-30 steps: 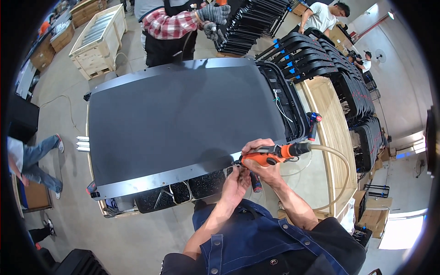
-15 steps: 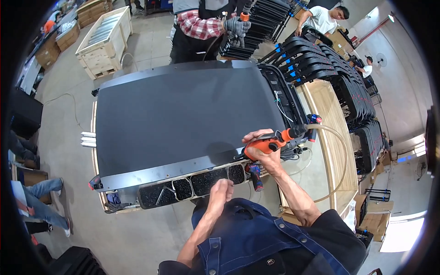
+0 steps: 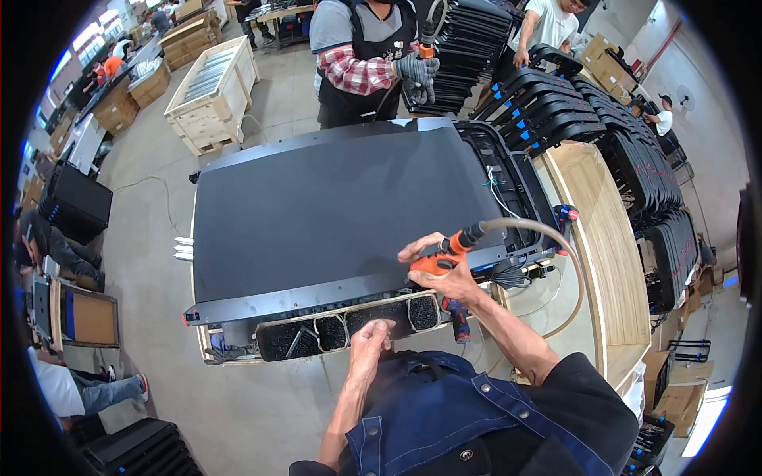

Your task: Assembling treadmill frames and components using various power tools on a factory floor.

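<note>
Right hand (image 3: pixel 440 274) has fingers wrapped round the orange air screwdriver (image 3: pixel 432 264); left hand (image 3: pixel 371 339) half-curled, contents unclear; snagged hose (image 3: pixel 520 224) could scrape the screwdriver across the dark panel (image 3: pixel 333 214)

Orange-and-black power tool (image 3: pixel 435 263), pale hose (image 3: pixel 516 221) at tail; tilted, just right of centre. Dark panel (image 3: pixel 333 206) flat mid-frame, silvery long edges. Black tray (image 3: pixel 272 347), lower centre, small dark bits inside.

An open wooden crate (image 3: pixel 193 129) holding long silver pieces (image 3: pixel 209 78) stands on the grey floor (image 3: pixel 147 230) at upper left. At upper right, a person in a white shirt (image 3: pixel 548 25) stands beside stacked black frames (image 3: pixel 552 103). Cardboard boxes (image 3: pixel 684 403) sit at lower right.
</note>
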Action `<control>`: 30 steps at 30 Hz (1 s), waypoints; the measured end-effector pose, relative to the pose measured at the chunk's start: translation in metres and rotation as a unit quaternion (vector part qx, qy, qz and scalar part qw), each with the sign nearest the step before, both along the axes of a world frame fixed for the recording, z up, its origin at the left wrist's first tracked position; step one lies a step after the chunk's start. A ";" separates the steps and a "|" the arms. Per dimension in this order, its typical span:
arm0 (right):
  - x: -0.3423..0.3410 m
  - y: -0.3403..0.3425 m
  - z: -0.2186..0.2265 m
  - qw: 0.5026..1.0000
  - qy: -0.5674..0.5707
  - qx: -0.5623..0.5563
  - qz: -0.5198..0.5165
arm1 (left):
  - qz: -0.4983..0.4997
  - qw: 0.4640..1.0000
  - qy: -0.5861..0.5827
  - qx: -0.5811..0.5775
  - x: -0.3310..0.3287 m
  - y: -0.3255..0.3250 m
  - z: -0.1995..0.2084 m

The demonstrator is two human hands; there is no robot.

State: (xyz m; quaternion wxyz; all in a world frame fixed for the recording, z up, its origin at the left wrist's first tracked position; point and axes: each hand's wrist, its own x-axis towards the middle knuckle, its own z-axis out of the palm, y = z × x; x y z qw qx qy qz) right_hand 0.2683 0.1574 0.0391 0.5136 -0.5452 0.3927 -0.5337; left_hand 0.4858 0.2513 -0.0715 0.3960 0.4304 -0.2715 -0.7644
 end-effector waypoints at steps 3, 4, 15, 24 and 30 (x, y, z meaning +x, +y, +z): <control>-0.003 0.005 0.011 1.000 0.006 0.027 0.002 | 0.008 1.000 0.005 -0.006 0.001 -0.002 0.008; -0.006 0.006 0.008 1.000 0.002 0.019 -0.013 | 0.041 0.997 0.055 0.031 0.000 -0.001 0.013; 0.044 0.045 0.020 0.956 -0.286 0.059 -0.032 | 0.205 0.915 0.300 0.175 0.027 0.007 0.011; 0.120 0.037 0.005 0.948 -0.300 0.053 -0.089 | 0.254 0.880 0.323 0.239 0.080 -0.009 0.027; 0.183 0.030 0.008 0.971 -0.228 0.011 -0.075 | 0.312 0.879 0.262 0.248 0.126 -0.028 0.036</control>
